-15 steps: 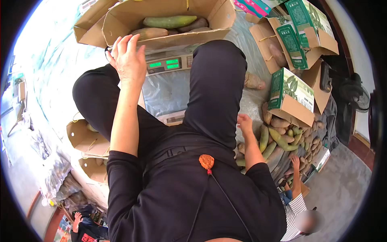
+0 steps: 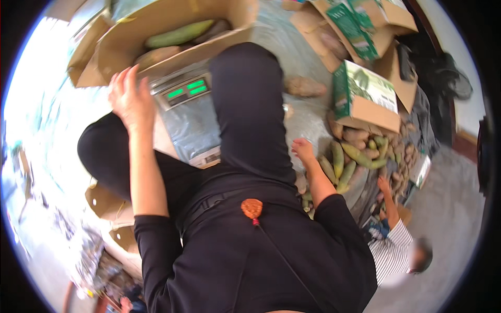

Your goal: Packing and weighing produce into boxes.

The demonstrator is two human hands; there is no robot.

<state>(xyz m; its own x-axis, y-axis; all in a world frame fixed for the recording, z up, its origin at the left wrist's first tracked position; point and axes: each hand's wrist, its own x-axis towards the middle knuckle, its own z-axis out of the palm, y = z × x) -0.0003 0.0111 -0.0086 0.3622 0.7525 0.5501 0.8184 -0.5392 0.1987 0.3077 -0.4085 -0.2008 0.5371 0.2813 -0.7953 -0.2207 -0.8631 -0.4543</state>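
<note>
Green vegetable [image 2: 180, 35] and brown tubers [image 2: 159, 55] inside an open cardboard box [image 2: 148, 23].

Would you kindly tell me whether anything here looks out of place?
Yes, slightly: one brown tuber lies alone on the plastic sheet beside the right knee, apart from the heap of produce, so it looks stray.

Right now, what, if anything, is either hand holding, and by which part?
Nothing visible: left hand open near the cardboard box, right hand apparently empty.
</note>
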